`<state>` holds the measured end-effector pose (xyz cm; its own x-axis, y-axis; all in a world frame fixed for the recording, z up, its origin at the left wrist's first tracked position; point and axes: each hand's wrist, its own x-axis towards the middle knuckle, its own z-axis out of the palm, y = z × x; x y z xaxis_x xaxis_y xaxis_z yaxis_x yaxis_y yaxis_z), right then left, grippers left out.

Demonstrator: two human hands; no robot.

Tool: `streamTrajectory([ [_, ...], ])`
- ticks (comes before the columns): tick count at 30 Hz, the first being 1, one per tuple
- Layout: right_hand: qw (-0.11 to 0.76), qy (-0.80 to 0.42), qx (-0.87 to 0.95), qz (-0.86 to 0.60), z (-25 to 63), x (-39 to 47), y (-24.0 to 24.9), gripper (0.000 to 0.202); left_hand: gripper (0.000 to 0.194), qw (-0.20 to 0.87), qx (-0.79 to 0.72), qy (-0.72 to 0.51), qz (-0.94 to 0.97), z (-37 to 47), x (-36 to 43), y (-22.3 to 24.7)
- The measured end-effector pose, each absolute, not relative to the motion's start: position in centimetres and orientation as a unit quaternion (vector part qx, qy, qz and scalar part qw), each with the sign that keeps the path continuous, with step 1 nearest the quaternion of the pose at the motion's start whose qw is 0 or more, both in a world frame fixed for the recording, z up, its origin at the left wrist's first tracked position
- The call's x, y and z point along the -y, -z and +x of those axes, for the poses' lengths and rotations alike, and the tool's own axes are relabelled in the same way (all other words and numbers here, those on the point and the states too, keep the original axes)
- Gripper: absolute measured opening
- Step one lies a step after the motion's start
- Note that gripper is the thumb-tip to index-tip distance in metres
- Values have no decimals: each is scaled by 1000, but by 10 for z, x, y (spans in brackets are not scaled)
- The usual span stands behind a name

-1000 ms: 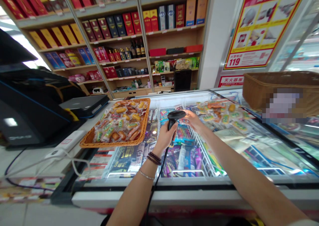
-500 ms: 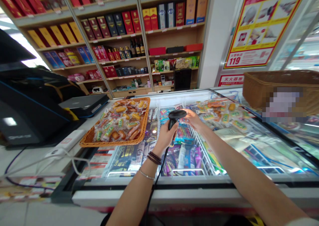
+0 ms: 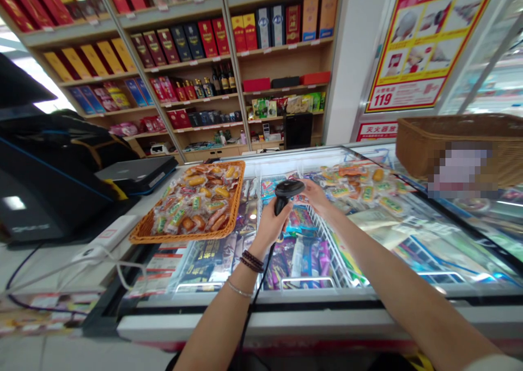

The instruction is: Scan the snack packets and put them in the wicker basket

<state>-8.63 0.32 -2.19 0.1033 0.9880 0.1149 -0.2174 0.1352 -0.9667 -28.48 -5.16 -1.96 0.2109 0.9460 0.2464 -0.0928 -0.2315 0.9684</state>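
Hardly anything has moved since the earlier frame: both hands keep their place, though the glow on the right fingertips has gone. The left hand (image 3: 269, 226) is wrapped around the handle of a black scanner (image 3: 289, 188), its forearm slanting up from the lower left. The right hand (image 3: 315, 198) reaches in from the lower right with bent fingers, tips close to the scanner's front end; I cannot tell whether they grasp anything. The scanner is above the freezer's (image 3: 327, 322) glass top, right of the snack basket (image 3: 237, 207). Its head points right, toward those fingers, long axis roughly sideways; a cord (image 3: 261, 281) trails down past the left wrist.
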Motion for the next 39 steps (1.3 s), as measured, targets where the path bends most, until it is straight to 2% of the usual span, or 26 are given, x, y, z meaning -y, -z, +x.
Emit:
streamTrajectory([
  [10,610,-485,449,-437,-82,-21,35,62,61,508,-367,-512,588,-284,61,9],
  [20,587,-480,464,-458,-80,-16,29,62,57,516,-371,-491,595,-289,69,-6],
  [26,579,-448,495,-469,-76,-18,35,65,62,522,-363,-501,587,-287,65,-2],
  [30,568,-295,572,-514,-48,-29,31,69,69,557,-333,-513,562,-285,60,-3],
  [33,500,-102,615,-601,-14,-40,16,66,73,561,-328,-545,530,-286,55,-6],
  [36,443,74,639,-624,11,-51,-4,65,75,544,-338,-572,513,-294,52,-12],
  [39,437,153,654,-599,5,-67,-22,65,75,520,-343,-591,512,-312,51,-24],
])
